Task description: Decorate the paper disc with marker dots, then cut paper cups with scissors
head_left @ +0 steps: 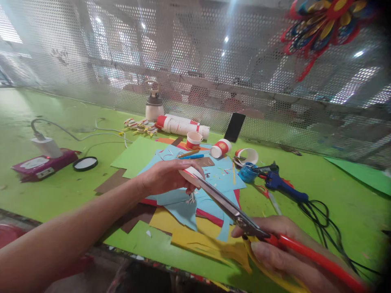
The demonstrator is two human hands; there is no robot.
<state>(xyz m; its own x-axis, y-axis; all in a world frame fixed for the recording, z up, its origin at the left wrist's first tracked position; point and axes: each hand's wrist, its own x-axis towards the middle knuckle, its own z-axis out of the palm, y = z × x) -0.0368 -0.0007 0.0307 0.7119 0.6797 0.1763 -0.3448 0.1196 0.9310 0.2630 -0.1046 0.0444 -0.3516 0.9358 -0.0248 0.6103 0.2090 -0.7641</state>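
Gripping a paper cup (191, 176), the left hand (165, 177) meets scissors (232, 209) — right hand (275, 244) clamped on their red handles.

Paper sheets (214, 179) lie mid-table (61, 191), cups (220, 147) behind them, a glue gun (282, 185) right, a charger (45, 146) left.

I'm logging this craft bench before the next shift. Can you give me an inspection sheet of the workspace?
Surface: green tabletop, littered with paper scraps.
Job's things: red-and-white paper cup; red-handled metal scissors, blades at the cup.
Clutter: coloured paper sheets, more paper cups, blue glue gun, black phone.
Hands: left hand holds the cup; right hand grips the scissors.
Cables: black cord; white charger cable.
Surroundings: perforated metal screen, paper flower.
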